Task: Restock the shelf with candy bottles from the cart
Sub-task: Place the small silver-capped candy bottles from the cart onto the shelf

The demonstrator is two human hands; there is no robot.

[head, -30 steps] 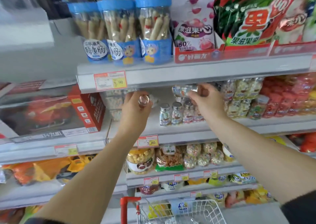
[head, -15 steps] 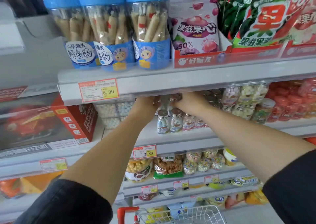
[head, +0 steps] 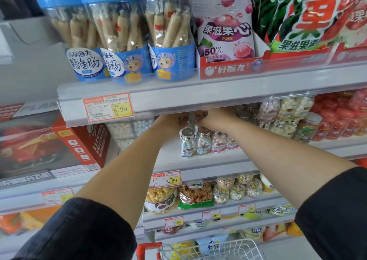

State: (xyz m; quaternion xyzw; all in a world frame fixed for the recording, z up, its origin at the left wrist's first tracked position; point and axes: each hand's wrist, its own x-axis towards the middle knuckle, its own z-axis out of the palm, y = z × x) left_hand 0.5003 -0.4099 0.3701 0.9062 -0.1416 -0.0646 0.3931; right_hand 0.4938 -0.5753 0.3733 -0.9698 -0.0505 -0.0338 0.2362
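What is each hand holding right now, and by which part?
Cannot be told: the left hand and right hand reach under the upper shelf's edge, which hides their fingers.

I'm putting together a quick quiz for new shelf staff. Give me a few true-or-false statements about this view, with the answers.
1. The left hand and the right hand both reach into the shelf tagged 3.80. True.
2. The jars on the shelf above have red lids. False: their lids are blue.
3. The front-row candy bottles have silver caps. True.
4. The cart has a blue handle. False: its handle is red.
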